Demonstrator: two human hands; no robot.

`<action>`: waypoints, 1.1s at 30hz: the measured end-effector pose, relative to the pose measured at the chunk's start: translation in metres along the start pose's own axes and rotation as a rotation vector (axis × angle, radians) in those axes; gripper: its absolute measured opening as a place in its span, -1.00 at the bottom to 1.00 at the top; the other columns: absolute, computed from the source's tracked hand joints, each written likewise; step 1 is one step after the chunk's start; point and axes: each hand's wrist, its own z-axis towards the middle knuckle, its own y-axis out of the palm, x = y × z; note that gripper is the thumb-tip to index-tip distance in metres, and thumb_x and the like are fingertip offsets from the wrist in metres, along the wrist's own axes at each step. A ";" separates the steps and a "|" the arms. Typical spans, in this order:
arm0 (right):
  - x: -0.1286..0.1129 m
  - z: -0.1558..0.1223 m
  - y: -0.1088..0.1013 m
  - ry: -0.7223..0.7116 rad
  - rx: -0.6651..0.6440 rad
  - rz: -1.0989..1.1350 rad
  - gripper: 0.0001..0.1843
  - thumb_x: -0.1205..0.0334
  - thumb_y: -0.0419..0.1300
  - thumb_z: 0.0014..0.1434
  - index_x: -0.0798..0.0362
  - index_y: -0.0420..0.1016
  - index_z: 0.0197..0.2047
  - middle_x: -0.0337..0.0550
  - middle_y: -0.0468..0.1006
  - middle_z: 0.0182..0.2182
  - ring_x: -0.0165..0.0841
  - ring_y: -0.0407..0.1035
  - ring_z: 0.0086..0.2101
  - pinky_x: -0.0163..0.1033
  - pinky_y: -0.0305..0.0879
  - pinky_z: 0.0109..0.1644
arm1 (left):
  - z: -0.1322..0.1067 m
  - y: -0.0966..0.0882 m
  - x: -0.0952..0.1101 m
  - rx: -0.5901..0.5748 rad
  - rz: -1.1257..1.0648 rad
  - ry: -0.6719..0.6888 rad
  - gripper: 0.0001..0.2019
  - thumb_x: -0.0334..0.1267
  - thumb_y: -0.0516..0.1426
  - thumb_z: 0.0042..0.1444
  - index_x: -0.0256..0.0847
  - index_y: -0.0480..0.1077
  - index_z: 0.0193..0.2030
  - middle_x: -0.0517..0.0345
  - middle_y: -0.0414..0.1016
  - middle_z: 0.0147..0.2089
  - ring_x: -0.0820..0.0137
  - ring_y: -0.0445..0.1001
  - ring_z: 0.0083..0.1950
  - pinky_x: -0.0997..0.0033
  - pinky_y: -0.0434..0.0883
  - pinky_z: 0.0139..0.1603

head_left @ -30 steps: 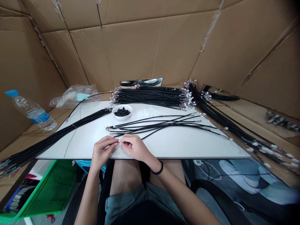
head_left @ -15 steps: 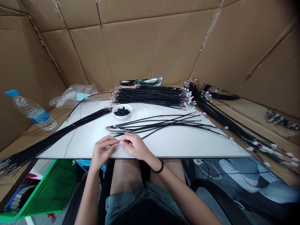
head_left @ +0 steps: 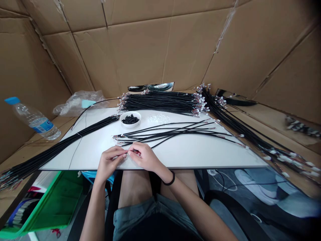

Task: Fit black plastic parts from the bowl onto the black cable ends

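Observation:
My left hand (head_left: 110, 161) and my right hand (head_left: 143, 156) come together at the front of the white tabletop. Thumb and forefinger of each are closed in a pinch, the fingertips almost touching. Between them shows a tiny pale and reddish bit, too small to name; something dark shows under my right fingers. Just beyond, several loose black cables (head_left: 173, 134) with thin wire ends lie across the table, one passing close behind my right hand. A white bowl (head_left: 130, 125) holding short black tubes (head_left: 130, 118) stands farther back, beside a scatter of small clear-white pieces (head_left: 159, 118).
A big stack of black cables (head_left: 160, 102) lies at the back; bundles run along the left (head_left: 62, 140) and right (head_left: 233, 124) edges. A water bottle (head_left: 37, 120) and a plastic bag (head_left: 72, 103) are at left. Cardboard walls (head_left: 140, 50) enclose the table; a green bin (head_left: 55, 207) sits below.
Almost nothing differs. Both hands keep their pinch at the same spot, with only a very slight shift of the fingers and of the view.

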 end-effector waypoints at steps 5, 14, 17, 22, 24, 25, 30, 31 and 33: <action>-0.003 -0.001 0.000 0.019 -0.017 -0.019 -0.89 0.38 0.15 0.22 0.13 0.39 -0.37 -0.31 0.34 -0.47 -0.46 0.23 -0.45 -0.31 0.21 -0.32 | -0.001 0.004 0.001 0.042 0.034 -0.020 -0.88 -0.33 0.26 0.10 -0.15 0.64 -0.23 0.05 0.58 -0.29 0.33 0.51 -0.25 0.39 0.45 -0.26; -0.006 0.001 -0.001 0.050 -0.061 0.039 -0.93 0.43 0.18 0.08 0.11 0.38 -0.33 -0.27 0.37 -0.42 -0.42 0.26 -0.39 -0.31 0.17 -0.30 | -0.004 0.007 0.002 0.058 0.039 -0.092 -0.82 -0.30 0.28 0.07 -0.20 0.59 -0.16 0.01 0.63 -0.15 0.24 0.57 -0.12 0.30 0.54 -0.13; -0.006 0.003 -0.001 0.072 -0.057 0.078 -0.94 0.40 0.19 0.08 0.09 0.38 -0.34 -0.25 0.41 -0.40 -0.40 0.28 -0.38 -0.32 0.18 -0.30 | -0.004 0.007 0.002 0.033 0.024 -0.098 -0.85 -0.34 0.26 0.07 -0.21 0.59 -0.19 0.01 0.63 -0.16 0.24 0.58 -0.11 0.30 0.54 -0.10; -0.004 0.003 0.000 0.116 -0.036 0.125 -0.88 0.28 0.26 0.13 0.09 0.38 -0.35 -0.21 0.46 -0.38 -0.39 0.33 -0.37 -0.32 0.22 -0.29 | -0.007 0.007 0.004 -0.007 -0.034 -0.102 -0.69 -0.40 0.22 0.09 -0.20 0.50 0.01 0.00 0.62 -0.12 0.25 0.59 -0.11 0.28 0.56 -0.09; -0.002 0.003 0.001 0.125 -0.032 0.140 -0.90 0.29 0.26 0.13 0.09 0.41 -0.30 -0.23 0.47 -0.40 -0.40 0.34 -0.38 -0.33 0.23 -0.29 | -0.007 0.007 0.005 -0.001 -0.060 -0.087 -0.63 -0.40 0.23 0.08 -0.21 0.45 0.07 -0.03 0.58 -0.08 0.25 0.58 -0.10 0.25 0.55 -0.07; -0.002 0.003 0.001 0.125 -0.029 0.145 -0.91 0.30 0.26 0.13 0.09 0.43 -0.27 -0.25 0.46 -0.42 -0.41 0.33 -0.40 -0.33 0.23 -0.30 | -0.007 0.006 0.005 0.005 -0.074 -0.074 -0.62 -0.39 0.23 0.08 -0.21 0.43 0.07 -0.04 0.55 -0.05 0.25 0.57 -0.10 0.25 0.55 -0.07; -0.005 0.004 0.000 0.063 -0.037 0.178 -0.85 0.35 0.26 0.13 0.07 0.50 -0.18 -0.16 0.55 -0.29 -0.40 0.38 -0.33 -0.32 0.27 -0.25 | -0.005 0.004 0.003 0.026 -0.116 -0.018 -0.70 -0.38 0.21 0.09 -0.20 0.42 0.00 -0.02 0.39 -0.03 0.31 0.50 -0.12 0.30 0.53 -0.14; -0.005 0.005 0.000 0.047 -0.041 0.183 -0.87 0.35 0.26 0.13 0.07 0.51 -0.20 -0.15 0.56 -0.27 -0.38 0.39 -0.30 -0.31 0.28 -0.23 | -0.005 0.003 0.002 0.026 -0.119 -0.014 -0.71 -0.38 0.21 0.10 -0.19 0.42 -0.01 0.00 0.38 -0.04 0.32 0.49 -0.12 0.30 0.53 -0.14; -0.004 0.005 0.000 0.025 -0.045 0.183 -0.92 0.37 0.26 0.13 0.07 0.51 -0.26 -0.17 0.55 -0.29 -0.37 0.40 -0.29 -0.30 0.28 -0.21 | -0.005 0.002 0.001 0.021 -0.120 -0.010 -0.73 -0.38 0.20 0.11 -0.18 0.42 -0.03 0.02 0.37 -0.06 0.33 0.48 -0.12 0.31 0.52 -0.13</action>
